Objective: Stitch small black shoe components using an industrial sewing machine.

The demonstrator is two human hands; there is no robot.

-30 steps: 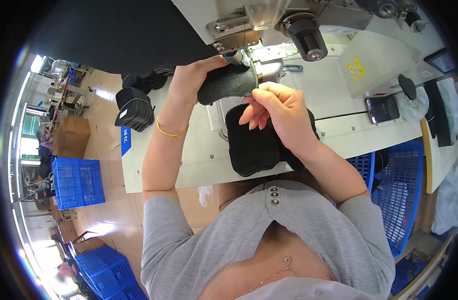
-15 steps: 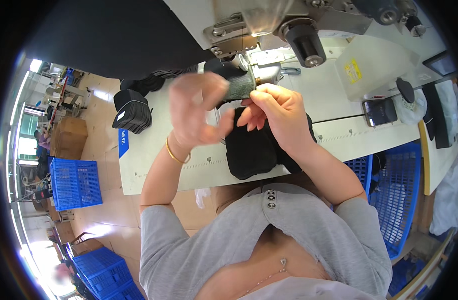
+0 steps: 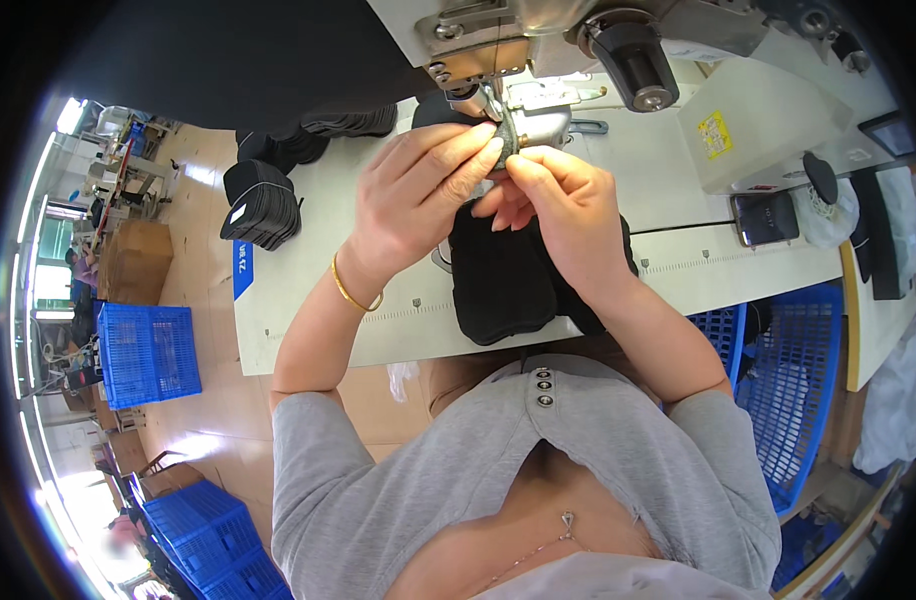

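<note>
A dark fabric piece with a grey-green face lies at the needle area of a sewing machine. My left hand is closed on its left side, fingertips close by the presser foot. On its right edge, my right hand pinches with thumb and forefinger, the other fingers curled beneath. Below both hands, black padded fabric pieces lie over the front edge of the white sewing table. How far the pinched piece reaches under the foot is hidden by my fingers.
Bundled black pieces stand at the table's left, more stacks behind them. A phone and a thread cone lie to the right. Blue crates stand on the floor at left, and another blue crate is at right.
My left hand has come from a spread pose beside the fabric to a grip on it. The fabric's grey-green face, flat before, is now folded up between my fingers. My right hand keeps its pinch.
</note>
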